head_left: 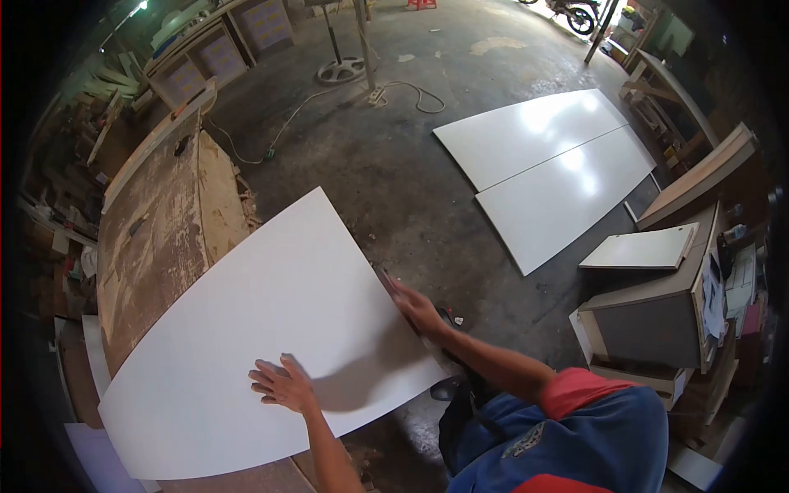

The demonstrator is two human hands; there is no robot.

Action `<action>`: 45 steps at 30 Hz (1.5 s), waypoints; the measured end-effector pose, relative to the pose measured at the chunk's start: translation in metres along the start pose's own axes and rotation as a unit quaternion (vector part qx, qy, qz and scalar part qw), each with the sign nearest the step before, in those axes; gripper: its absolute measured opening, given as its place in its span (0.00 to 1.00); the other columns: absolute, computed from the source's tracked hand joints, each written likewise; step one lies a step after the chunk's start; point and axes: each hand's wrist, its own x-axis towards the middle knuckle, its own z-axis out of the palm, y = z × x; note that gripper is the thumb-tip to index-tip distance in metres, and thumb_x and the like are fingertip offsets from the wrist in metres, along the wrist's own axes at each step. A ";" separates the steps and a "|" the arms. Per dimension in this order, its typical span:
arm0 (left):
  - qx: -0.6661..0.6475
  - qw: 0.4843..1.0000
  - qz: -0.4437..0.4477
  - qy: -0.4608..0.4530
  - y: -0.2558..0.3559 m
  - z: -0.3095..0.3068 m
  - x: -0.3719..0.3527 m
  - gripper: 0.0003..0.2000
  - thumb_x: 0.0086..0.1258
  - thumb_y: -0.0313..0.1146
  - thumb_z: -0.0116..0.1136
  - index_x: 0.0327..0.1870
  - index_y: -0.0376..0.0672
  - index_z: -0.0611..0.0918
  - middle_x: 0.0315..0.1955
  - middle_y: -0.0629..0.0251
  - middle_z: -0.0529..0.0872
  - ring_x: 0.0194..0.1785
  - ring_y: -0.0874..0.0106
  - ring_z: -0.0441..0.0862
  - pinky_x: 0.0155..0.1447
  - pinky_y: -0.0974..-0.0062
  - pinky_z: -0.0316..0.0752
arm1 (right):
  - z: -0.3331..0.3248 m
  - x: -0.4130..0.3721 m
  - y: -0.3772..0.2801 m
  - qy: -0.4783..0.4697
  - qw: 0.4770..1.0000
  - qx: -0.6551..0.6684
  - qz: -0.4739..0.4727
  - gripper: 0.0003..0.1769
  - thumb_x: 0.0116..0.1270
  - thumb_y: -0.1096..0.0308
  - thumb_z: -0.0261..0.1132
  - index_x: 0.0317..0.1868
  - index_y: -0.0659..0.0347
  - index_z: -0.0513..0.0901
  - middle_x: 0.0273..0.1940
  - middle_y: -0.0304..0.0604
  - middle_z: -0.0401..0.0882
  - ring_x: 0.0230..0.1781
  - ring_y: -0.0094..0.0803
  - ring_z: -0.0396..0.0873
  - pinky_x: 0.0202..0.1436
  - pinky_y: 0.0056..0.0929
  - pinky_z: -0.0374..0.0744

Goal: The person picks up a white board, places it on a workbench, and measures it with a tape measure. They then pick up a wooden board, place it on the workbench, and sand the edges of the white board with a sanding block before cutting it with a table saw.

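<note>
A large white panel (246,304) lies across a worn wooden workbench (160,238), its right edge reaching out over the floor. My left hand (283,384) rests on the panel's face with its fingers spread, holding nothing. At the panel's right edge, my right hand (417,311) is closed around a slim dark tool (384,279) that lies along that edge. Most of this tool is hidden by the fingers, and its kind I cannot tell. The right arm's shadow falls on the panel.
Two white panels (551,181) lie side by side on the concrete floor. A brown cabinet (645,329) with a white board (641,246) on top stands at right. A cable (292,119) runs past a metal post (365,49). Wooden cabinets (205,62) stand at the back left.
</note>
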 end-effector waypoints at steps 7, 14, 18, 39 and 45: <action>-0.005 1.000 0.000 -0.013 0.005 -0.008 0.001 0.35 0.72 0.60 0.36 0.73 0.45 0.58 0.72 0.47 0.54 0.71 0.42 0.52 0.67 0.39 0.50 | -0.018 -0.059 0.027 -0.004 1.000 -0.011 -0.013 0.32 0.73 0.58 0.57 0.72 0.62 0.59 0.70 0.46 0.62 0.70 0.30 0.60 0.71 0.30 0.59; -0.004 1.000 0.001 -0.019 -0.001 0.002 0.000 0.35 0.72 0.60 0.36 0.73 0.46 0.57 0.72 0.46 0.53 0.71 0.41 0.51 0.67 0.40 0.51 | -0.008 0.001 0.021 0.001 0.999 0.037 -0.007 0.31 0.71 0.60 0.59 0.70 0.62 0.62 0.68 0.45 0.64 0.68 0.31 0.62 0.70 0.29 0.60; 0.004 1.000 -0.005 -0.018 -0.001 0.002 -0.001 0.34 0.72 0.60 0.36 0.73 0.47 0.58 0.72 0.47 0.52 0.71 0.41 0.53 0.66 0.40 0.53 | 0.005 0.070 -0.013 -0.013 0.990 0.108 0.086 0.31 0.71 0.61 0.59 0.70 0.62 0.63 0.68 0.47 0.65 0.69 0.32 0.61 0.70 0.29 0.60; 0.030 0.994 -0.079 -0.064 0.024 0.000 0.009 0.33 0.75 0.53 0.37 0.73 0.42 0.54 0.72 0.42 0.49 0.72 0.37 0.50 0.67 0.37 0.52 | 0.001 -0.002 -0.002 -0.022 0.994 0.065 0.080 0.33 0.72 0.59 0.57 0.71 0.63 0.59 0.72 0.46 0.58 0.70 0.32 0.60 0.71 0.32 0.60; -0.012 0.996 -0.074 -0.057 0.022 0.006 0.008 0.32 0.75 0.52 0.38 0.73 0.42 0.55 0.73 0.42 0.46 0.73 0.37 0.46 0.69 0.38 0.49 | 0.024 0.232 -0.055 -0.028 0.996 0.052 0.062 0.31 0.71 0.60 0.58 0.70 0.61 0.63 0.39 0.33 0.75 0.34 0.17 0.71 0.40 0.20 0.73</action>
